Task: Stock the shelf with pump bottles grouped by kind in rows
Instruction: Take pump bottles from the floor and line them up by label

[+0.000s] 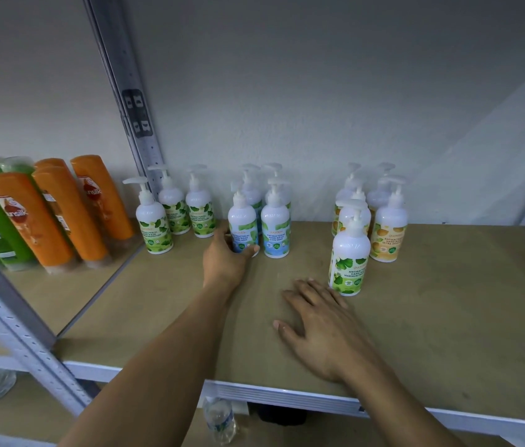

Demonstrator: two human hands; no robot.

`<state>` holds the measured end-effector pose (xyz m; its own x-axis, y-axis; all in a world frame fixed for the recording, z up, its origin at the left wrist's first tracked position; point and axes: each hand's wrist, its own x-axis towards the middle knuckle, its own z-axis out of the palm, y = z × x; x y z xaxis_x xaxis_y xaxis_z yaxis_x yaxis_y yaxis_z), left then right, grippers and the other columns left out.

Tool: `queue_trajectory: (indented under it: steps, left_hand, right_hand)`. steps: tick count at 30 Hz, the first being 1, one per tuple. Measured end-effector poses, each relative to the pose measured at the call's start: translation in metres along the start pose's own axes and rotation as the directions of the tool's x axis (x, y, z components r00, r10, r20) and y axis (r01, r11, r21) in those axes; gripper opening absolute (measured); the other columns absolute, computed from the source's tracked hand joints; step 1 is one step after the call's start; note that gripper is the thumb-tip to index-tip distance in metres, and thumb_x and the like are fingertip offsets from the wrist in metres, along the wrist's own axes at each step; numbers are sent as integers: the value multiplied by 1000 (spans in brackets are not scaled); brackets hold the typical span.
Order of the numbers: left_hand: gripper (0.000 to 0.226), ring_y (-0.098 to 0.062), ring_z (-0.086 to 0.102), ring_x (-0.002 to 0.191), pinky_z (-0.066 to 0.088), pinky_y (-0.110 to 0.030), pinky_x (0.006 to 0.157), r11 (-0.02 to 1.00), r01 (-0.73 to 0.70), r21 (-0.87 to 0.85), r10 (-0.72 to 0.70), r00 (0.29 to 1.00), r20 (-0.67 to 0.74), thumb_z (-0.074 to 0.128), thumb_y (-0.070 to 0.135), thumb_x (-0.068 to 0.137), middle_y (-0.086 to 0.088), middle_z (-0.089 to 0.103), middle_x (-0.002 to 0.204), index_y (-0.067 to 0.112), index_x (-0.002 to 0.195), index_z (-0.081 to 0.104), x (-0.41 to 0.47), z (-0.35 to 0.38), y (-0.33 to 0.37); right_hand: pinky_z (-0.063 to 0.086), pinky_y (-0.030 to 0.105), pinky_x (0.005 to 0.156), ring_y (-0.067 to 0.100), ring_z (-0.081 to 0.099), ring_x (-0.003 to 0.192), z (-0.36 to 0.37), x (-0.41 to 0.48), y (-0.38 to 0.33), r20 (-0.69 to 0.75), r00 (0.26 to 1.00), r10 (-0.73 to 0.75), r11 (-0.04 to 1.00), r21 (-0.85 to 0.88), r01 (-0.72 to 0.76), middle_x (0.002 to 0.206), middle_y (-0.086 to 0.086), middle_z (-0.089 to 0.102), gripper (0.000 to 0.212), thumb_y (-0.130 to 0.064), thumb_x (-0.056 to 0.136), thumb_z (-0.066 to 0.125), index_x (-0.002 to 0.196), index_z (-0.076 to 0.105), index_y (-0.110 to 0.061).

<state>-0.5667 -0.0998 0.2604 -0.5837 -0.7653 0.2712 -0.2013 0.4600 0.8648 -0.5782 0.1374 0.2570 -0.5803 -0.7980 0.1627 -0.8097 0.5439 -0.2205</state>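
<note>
**Inspector:** Status of the shelf (448,301)?

**Me:** Three kinds of pump bottle stand upright at the far side. The green-label group (172,208) is far left, the blue-label group (275,221) is in the middle and the orange-label group (388,224) is on the right. Gaps separate the groups.

**Inspector:** Hands?

**Me:** My left hand (225,256) grasps the near-left blue-label bottle (243,222) low on its body. My right hand (316,321) lies flat on the board with fingers spread and holds nothing.

**Inspector:** Defects?

**Me:** One. A stray green-label bottle (348,256) stands just in front of the orange-label group, beside my right fingertips and well apart from its own kind.

**Inspector:** Assessment?

**Me:** Mostly done, I judge. What remains is to move the stray to the left and straighten the rows. The shampoo bottles (61,214) in the left bay are not in scope.
</note>
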Motion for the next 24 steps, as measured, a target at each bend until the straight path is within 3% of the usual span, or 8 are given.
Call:
queue_trajectory:
  steps: [4,10,24]
  left_hand:
    - [59,-12,66,96,53,-32,86,1000,-5,0,5,1000,16,87,29,72,15,65,102,25,122,56,3,-1,-6]
    - [62,-14,66,102,53,-35,92,1000,-7,12,6,1000,15,84,29,75,12,66,111,25,129,53,2,1,-4]
    - [61,-14,63,97,50,-31,87,999,-15,30,15,1000,17,85,29,76,11,63,106,21,126,52,-2,0,1]
  right_hand:
    - [3,33,123,13,9,153,-2,0,-1,2,1000,4,1000,8,-4,166,-7,19,66,-67,95,29,152,32,-35]
    - [3,33,123,13,9,153,-3,-1,-2,0,1000,1,1000,5,-1,165,-7,20,65,-67,96,29,152,32,-35]
    - [2,31,122,13,9,153,-3,-1,-2,-11,1000,0,1000,5,0,165,-7,20,65,-68,95,29,152,33,-35]
